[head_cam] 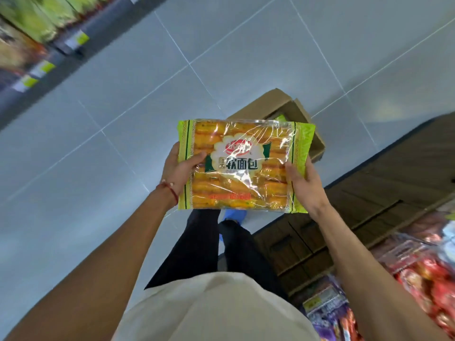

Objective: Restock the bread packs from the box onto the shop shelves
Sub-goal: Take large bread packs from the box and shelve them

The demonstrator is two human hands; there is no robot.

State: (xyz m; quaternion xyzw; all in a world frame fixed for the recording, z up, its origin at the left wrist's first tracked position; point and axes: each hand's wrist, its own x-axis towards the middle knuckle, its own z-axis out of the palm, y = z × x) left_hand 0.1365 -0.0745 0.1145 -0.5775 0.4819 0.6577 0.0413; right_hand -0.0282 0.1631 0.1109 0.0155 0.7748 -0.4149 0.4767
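Bread pack [242,166] flat, long axis left-right

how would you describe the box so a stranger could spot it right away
Start at the grey tiled floor beside the dark wooden cabinet. The box sits there, partly hidden behind the bread pack held in both hands. It is the only brown cardboard thing, flaps open, a green pack corner showing inside.

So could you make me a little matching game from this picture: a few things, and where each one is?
Things:
1. bread pack
2. cardboard box
3. red bracelet
4. blue shoe

Places:
A. on the left wrist
B. on the floor, just under the pack's near edge
C. held between both hands
D. open on the floor, beyond the pack

Pairs: 1-C, 2-D, 3-A, 4-B
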